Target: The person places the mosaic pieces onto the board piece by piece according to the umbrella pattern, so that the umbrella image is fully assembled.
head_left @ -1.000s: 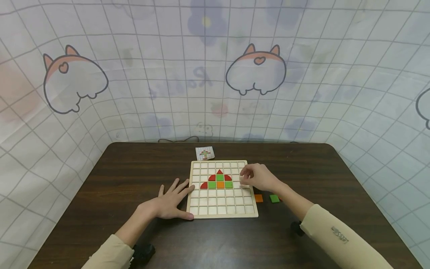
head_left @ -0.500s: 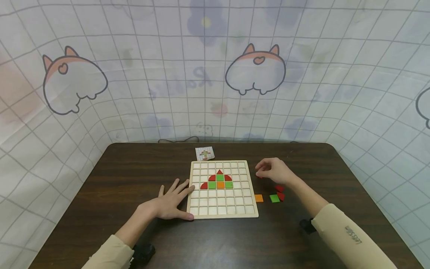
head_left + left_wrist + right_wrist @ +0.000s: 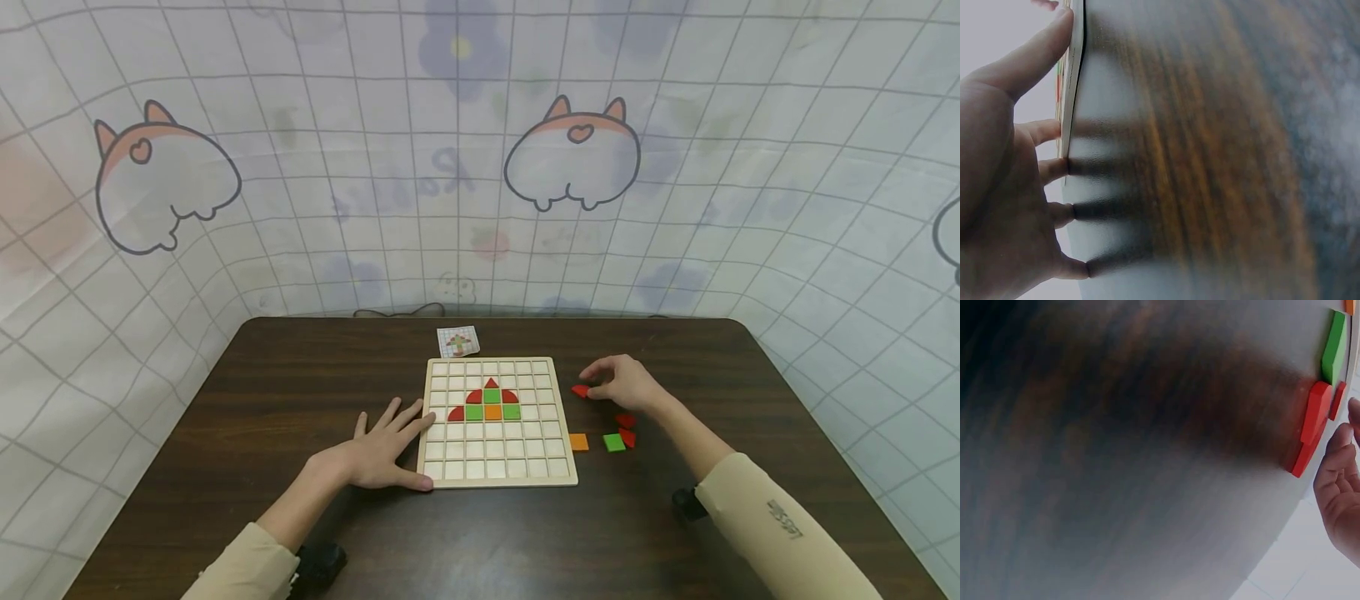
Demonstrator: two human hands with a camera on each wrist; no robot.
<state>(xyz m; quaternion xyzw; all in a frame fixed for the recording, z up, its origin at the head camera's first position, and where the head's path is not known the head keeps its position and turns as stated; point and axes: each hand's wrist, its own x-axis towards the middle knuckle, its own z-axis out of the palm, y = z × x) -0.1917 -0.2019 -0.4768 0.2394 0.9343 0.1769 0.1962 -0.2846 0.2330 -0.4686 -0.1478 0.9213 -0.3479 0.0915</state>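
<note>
A pale wooden grid board (image 3: 457,475) lies mid-table. It holds green squares, an orange square (image 3: 492,412), red curved pieces and a red triangle (image 3: 491,383). My left hand (image 3: 375,450) rests with fingers spread at the board's left edge; its thumb and a finger touch the rim. Right of the board, my right hand (image 3: 626,387) hovers low beside a red tile (image 3: 580,390). Thumb and index are apart, with nothing visible between them; whether the thumb touches the tile I cannot tell. In the right wrist view the fingertips (image 3: 1340,434) sit beyond several tiles.
Two more red tiles (image 3: 626,421) and a green square (image 3: 614,442) lie near the right wrist. An orange tile (image 3: 578,442) lies against the board's right edge. Behind the board is a small pattern card (image 3: 457,342). A grid-print curtain (image 3: 480,167) surrounds the dark table.
My right hand has gone from the board's right side to the loose red tile, then drawn slightly right, leaving more of that tile visible. My left hand stays put.
</note>
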